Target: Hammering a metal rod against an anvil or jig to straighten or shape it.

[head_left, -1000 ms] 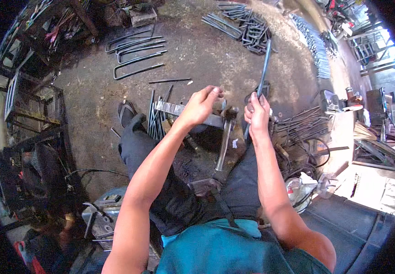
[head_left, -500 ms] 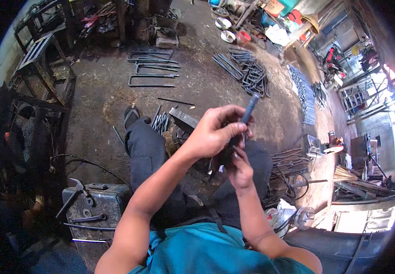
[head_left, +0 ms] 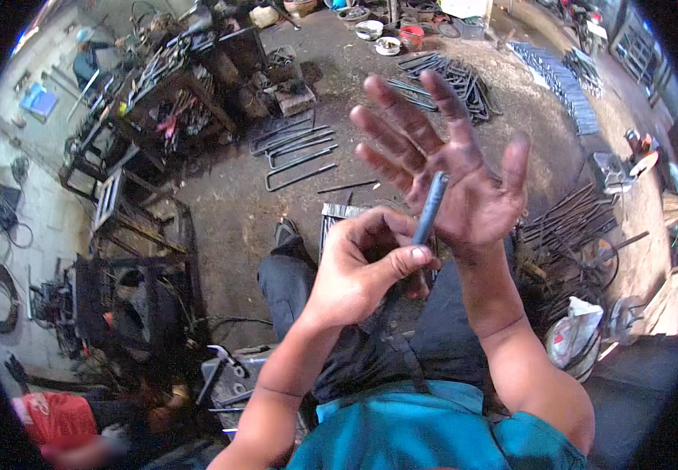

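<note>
My left hand [head_left: 362, 266] is closed around a short grey metal rod [head_left: 431, 207], pinching it between thumb and fingers so that it points up and away. My right hand [head_left: 453, 168] is raised just behind the rod with its palm toward me and its fingers spread wide; the rod's upper end lies against that grimy palm. Both hands are up in front of my chest, above my dark trousers [head_left: 370, 352] and my shoe [head_left: 286, 233] on the dirt floor.
Bent steel rods [head_left: 296, 149] lie on the dirt floor ahead, and more rod piles [head_left: 464, 78] sit further back and at the right [head_left: 566, 227]. Metal frames and a cluttered workbench [head_left: 159, 86] stand at the left. A white bag [head_left: 578, 337] lies at the right.
Both hands left the jig on the floor and rose toward the camera. The left hand took over the rod, and the right hand opened flat behind it.
</note>
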